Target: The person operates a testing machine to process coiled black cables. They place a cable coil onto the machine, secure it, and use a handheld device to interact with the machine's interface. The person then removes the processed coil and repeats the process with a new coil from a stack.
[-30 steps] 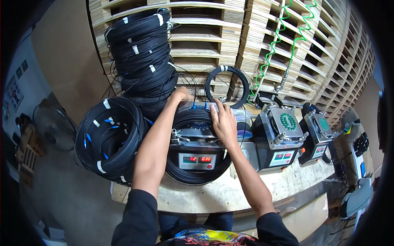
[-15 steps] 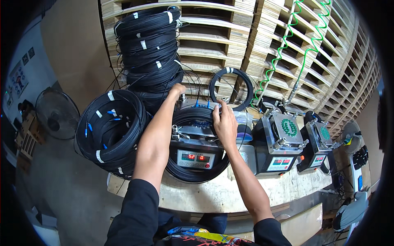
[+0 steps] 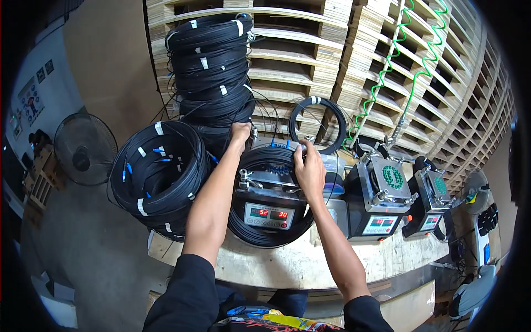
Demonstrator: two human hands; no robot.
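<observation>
A polishing machine (image 3: 265, 196) with a metal top and a lit display stands in front of me. A black cable coil (image 3: 265, 238) loops around it, and blue-tipped connectors (image 3: 272, 143) stand upright in its top fixture. At the back left corner my left hand (image 3: 240, 133) is closed beside a metal clamp post (image 3: 254, 131); its fingertips are hidden. My right hand (image 3: 311, 170) is curled at the back right corner, thumb and fingers close together near another metal post (image 3: 309, 139). What either hand grips cannot be made out.
Left of the machine lies a cable coil stack (image 3: 157, 193) with loose blue connectors; a taller stack (image 3: 213, 72) rises behind. A single coil (image 3: 316, 101) leans on pallets (image 3: 298, 44). Two similar machines (image 3: 381, 188) stand right on the wooden bench (image 3: 354, 254). Green hoses (image 3: 379, 72) hang behind.
The right-hand number on the near machine's display has risen from zero. My right hand's fingers have drawn in at the back right corner. The whole view has shifted slightly.
</observation>
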